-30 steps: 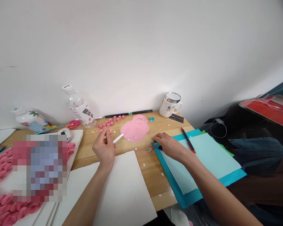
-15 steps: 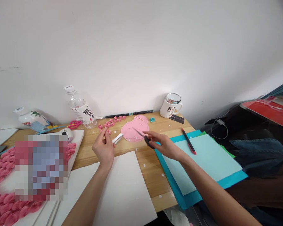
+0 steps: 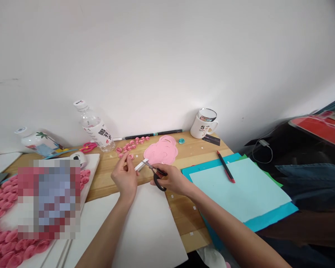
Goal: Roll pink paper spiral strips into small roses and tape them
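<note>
My left hand [image 3: 124,175] pinches a short white strip [image 3: 141,165] and holds it just above the wooden table [image 3: 181,208]. My right hand [image 3: 171,179] grips small black-handled scissors [image 3: 155,173], whose open blades meet the free end of the strip. Just behind the two hands lies a stack of pink paper cut-outs [image 3: 160,151]. A row of small pink paper rolls [image 3: 130,145] sits left of that stack.
A white board [image 3: 145,227] lies under my forearms. Light blue sheets [image 3: 240,190] with a red pen [image 3: 226,166] lie right. A mug [image 3: 204,125], black marker [image 3: 152,134], two bottles [image 3: 93,126], pink scissors [image 3: 87,147] and a board of pink rolls [image 3: 5,238] surround them.
My right hand picked the scissors up from the edge of the blue sheets and carried them left to the strip. My left hand stayed in place with the strip.
</note>
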Available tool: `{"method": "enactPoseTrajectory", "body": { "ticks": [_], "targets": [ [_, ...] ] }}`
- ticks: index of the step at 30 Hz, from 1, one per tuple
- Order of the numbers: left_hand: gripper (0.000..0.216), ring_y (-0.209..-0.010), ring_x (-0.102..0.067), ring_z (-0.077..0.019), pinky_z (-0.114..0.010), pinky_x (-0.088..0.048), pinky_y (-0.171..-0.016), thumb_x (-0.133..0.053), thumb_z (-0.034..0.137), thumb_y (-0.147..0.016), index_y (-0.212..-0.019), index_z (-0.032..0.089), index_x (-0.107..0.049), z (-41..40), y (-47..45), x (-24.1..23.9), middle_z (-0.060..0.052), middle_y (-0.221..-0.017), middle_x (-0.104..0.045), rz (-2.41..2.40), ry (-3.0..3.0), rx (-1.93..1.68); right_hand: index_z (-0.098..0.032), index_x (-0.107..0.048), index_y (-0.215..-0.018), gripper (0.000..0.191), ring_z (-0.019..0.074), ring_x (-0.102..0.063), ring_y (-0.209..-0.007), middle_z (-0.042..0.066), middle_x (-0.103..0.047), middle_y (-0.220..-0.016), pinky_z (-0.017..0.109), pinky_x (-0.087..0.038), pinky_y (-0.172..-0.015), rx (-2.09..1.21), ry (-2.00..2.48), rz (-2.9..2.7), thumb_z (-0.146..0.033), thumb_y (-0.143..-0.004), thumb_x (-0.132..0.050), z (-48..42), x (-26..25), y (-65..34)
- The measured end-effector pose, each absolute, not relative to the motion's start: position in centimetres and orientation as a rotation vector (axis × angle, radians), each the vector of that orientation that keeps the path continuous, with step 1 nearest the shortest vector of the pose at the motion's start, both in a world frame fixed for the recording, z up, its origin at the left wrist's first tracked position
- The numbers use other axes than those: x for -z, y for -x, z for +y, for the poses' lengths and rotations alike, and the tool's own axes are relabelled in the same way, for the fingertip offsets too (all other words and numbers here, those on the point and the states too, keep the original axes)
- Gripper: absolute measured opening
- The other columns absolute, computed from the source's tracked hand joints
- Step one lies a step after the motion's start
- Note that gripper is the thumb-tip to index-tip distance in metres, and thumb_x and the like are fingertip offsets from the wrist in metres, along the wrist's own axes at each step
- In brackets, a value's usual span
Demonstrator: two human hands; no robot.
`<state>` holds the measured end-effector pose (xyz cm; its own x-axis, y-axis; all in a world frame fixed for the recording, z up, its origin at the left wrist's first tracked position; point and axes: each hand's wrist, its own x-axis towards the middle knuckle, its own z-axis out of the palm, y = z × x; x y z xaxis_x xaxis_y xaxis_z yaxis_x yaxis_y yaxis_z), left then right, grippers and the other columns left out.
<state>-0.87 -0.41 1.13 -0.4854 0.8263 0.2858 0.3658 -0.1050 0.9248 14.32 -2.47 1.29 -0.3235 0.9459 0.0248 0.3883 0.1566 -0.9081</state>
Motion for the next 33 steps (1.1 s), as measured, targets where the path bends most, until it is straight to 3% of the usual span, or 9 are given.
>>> {"method": "enactPoseTrajectory", "body": {
  "ticks": [14,19,25,29,33],
  "targets": [
    [0.03,-0.032,-0.046,-0.0032,-0.018,-0.04,-0.035,-0.048,0.031,-0.081,-0.103,0.017,-0.064,-0.6,0.7,-1.2,-0.004,-0.083,-0.067,1.762,-1.321,-1.597,-0.017,-0.062,-0.082,0.022,0.0074,-0.028,-0.051,-0.006,-0.032,-0.055,0.019,-0.021,-0.044,-1.367,1.171,-1.616,-0.03,-0.065,-0.061,-2.3,-0.7,-14.0],
    [0.03,-0.032,-0.045,-0.0034,-0.019,-0.039,-0.036,-0.047,0.032,-0.082,-0.101,0.018,-0.064,-0.5,0.7,-0.8,-0.004,-0.082,-0.067,1.78,-1.381,-1.591,-0.017,-0.065,-0.076,0.022,0.0077,-0.032,-0.05,-0.005,-0.036,-0.053,0.019,-0.023,-0.046,-1.191,1.269,-1.655,-0.034,-0.064,-0.063,-2.2,0.1,-14.2],
    [0.026,-0.068,-0.063,-0.0143,-0.022,-0.048,-0.055,-0.046,0.027,-0.084,-0.099,0.016,-0.064,-0.1,1.1,-0.3,-0.007,-0.084,-0.068,1.805,-1.662,-1.698,-0.018,-0.065,-0.079,0.021,0.0089,-0.036,-0.051,-0.004,-0.043,-0.053,0.019,-0.023,-0.047,-0.91,1.442,-1.751,-0.036,-0.07,-0.059,-1.2,-1.0,-15.9],
    [0.024,-0.068,-0.063,-0.0145,-0.024,-0.048,-0.06,-0.046,0.024,-0.084,-0.097,0.015,-0.065,0.0,1.3,-0.1,-0.007,-0.082,-0.069,1.789,-1.854,-1.753,-0.021,-0.063,-0.094,0.023,0.0134,-0.048,-0.063,0.001,-0.058,-0.07,0.022,-0.03,-0.056,-0.629,1.692,-2.051,-0.023,-0.072,-0.056,-0.9,-3.0,-18.7],
    [0.023,-0.07,-0.062,-0.0146,-0.025,-0.047,-0.064,-0.044,0.02,-0.085,-0.095,0.016,-0.064,-0.2,1.0,0.2,-0.006,-0.081,-0.068,1.685,-2.095,-1.594,-0.019,-0.061,-0.096,0.038,0.0215,-0.05,-0.091,0.008,-0.059,-0.094,0.026,-0.032,-0.07,-0.49,1.767,-2.477,-0.003,-0.063,-0.054,-1.6,-3.9,-21.7]
  ]
}}
